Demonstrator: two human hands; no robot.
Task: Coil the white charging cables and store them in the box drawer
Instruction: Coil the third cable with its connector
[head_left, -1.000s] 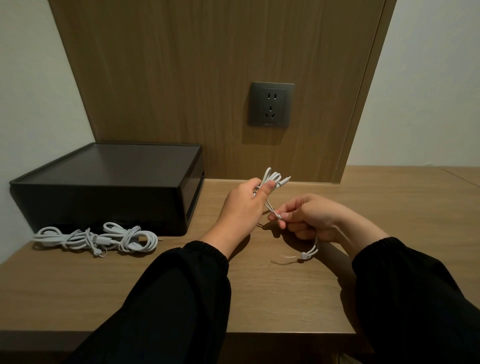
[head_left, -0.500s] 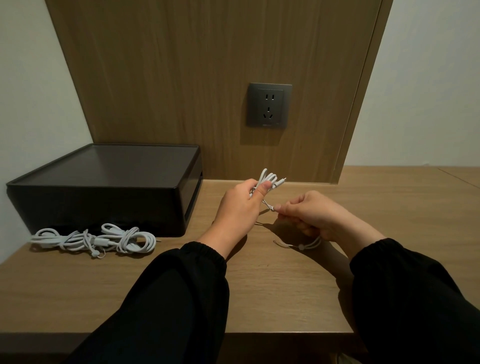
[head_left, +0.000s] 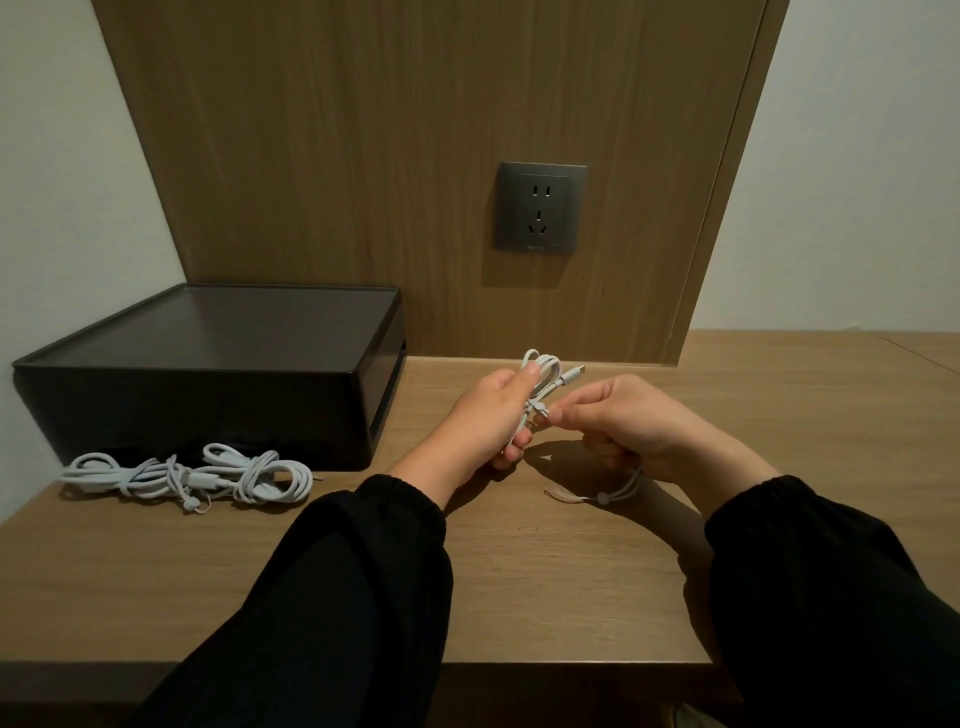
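Head view: the left hand (head_left: 488, 415) grips the coiled white charging cable (head_left: 544, 373) above the table (head_left: 519, 597). The right hand (head_left: 623, 421), closer in than a second ago, pinches the cable's thin tie (head_left: 540, 412) against the bundle. More white cables (head_left: 192, 473) lie unmoved on the table, just before the black drawer box (head_left: 208, 364).

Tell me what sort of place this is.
Probably a desk nook in a bedroom or hotel room: a wooden desktop against a wood wall panel with a grey wall socket, and a black storage box on it.
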